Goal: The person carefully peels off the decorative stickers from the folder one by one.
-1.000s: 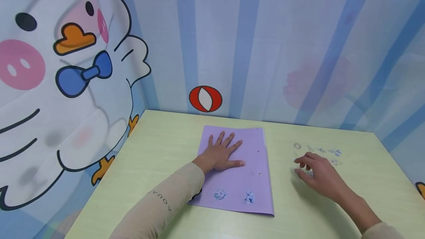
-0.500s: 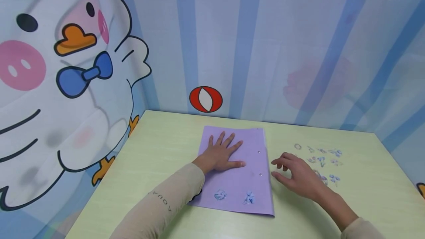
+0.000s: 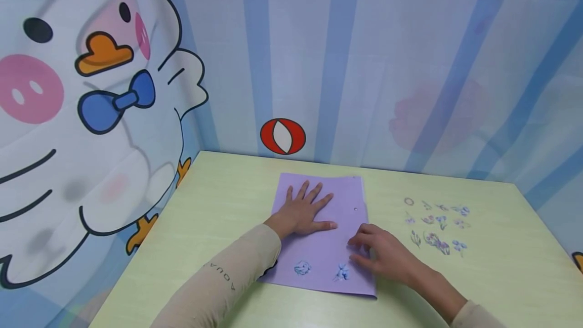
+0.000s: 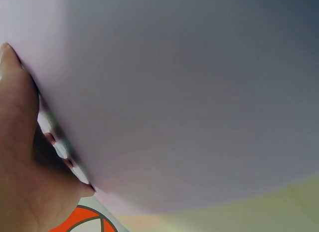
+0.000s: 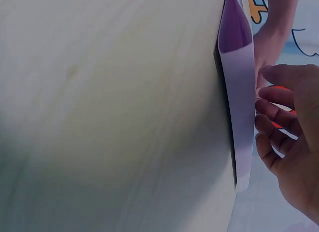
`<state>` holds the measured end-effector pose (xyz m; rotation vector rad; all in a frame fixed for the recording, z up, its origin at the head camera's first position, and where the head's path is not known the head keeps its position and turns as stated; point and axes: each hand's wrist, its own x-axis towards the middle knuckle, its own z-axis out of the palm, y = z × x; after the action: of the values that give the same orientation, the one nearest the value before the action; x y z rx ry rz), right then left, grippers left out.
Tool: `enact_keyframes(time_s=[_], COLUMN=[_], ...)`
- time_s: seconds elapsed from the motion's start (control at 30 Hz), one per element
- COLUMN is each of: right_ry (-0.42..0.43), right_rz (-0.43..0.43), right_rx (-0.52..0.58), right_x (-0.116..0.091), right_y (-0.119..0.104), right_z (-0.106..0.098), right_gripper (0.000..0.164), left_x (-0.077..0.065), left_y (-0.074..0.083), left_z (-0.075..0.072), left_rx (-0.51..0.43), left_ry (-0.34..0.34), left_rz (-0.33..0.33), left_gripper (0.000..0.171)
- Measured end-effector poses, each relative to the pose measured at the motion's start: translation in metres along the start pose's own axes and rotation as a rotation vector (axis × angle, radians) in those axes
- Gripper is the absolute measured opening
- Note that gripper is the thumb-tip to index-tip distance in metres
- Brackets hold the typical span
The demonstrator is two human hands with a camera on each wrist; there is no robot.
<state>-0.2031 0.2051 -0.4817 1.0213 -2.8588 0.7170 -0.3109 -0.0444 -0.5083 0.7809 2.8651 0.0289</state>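
A purple folder (image 3: 339,247) lies on the table with two small blue floral pictures, a round one (image 3: 302,268) and a flower (image 3: 341,272), near its front edge. My left hand (image 3: 300,214) rests flat on the folder's upper left part, fingers spread. Over the folder's right edge is my right hand (image 3: 382,252), its fingers loosely bent. In the right wrist view, the thumb and fingertips (image 5: 261,119) stand apart beside the folder's purple side (image 5: 238,97), with nothing visible between them. One silvery stud (image 3: 356,209) shows above the right hand.
On the table (image 3: 496,277) to the right lie several small flower-patterned pieces in rough rows, among them a ring-shaped one (image 3: 409,201) and a blue flower piece (image 3: 459,246). A printed cloth backdrop (image 3: 291,65) with a duck rises behind the table.
My right hand has moved left from over the flower pieces to the folder's right edge, covering the lower stud and uncovering the pieces. My left hand has stayed in place.
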Motion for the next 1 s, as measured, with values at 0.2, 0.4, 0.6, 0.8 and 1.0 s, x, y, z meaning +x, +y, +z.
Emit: enact_keyframes(time_s=[0.2, 0.4, 0.6, 0.8, 1.0], right_ry=[-0.058, -0.121, -0.150, -0.154, -0.159], right_rz=[0.006, 0.037, 0.036, 0.042, 0.054], right_rx=[0.008, 0.036, 0.050, 0.049, 0.044], right_x=[0.000, 0.000, 0.001, 0.001, 0.002], right_y=[-0.008, -0.013, -0.018, -0.022, -0.023], right_z=[0.007, 0.010, 0.009, 0.008, 0.009], right_gripper=[0.020, 0.020, 0.017, 0.016, 0.015], left_x=[-0.001, -0.003, -0.002, -0.002, -0.002], left_y=[0.001, 0.002, 0.001, 0.001, 0.002], left_z=[-0.002, -0.004, -0.003, -0.003, -0.004], left_rx=[0.002, -0.001, 0.010, 0.009, 0.010], left_ry=[0.010, 0.012, 0.019, 0.019, 0.018], left_rz=[0.006, 0.006, 0.007, 0.008, 0.008], left_gripper=[0.093, 0.093, 0.093, 0.094, 0.093])
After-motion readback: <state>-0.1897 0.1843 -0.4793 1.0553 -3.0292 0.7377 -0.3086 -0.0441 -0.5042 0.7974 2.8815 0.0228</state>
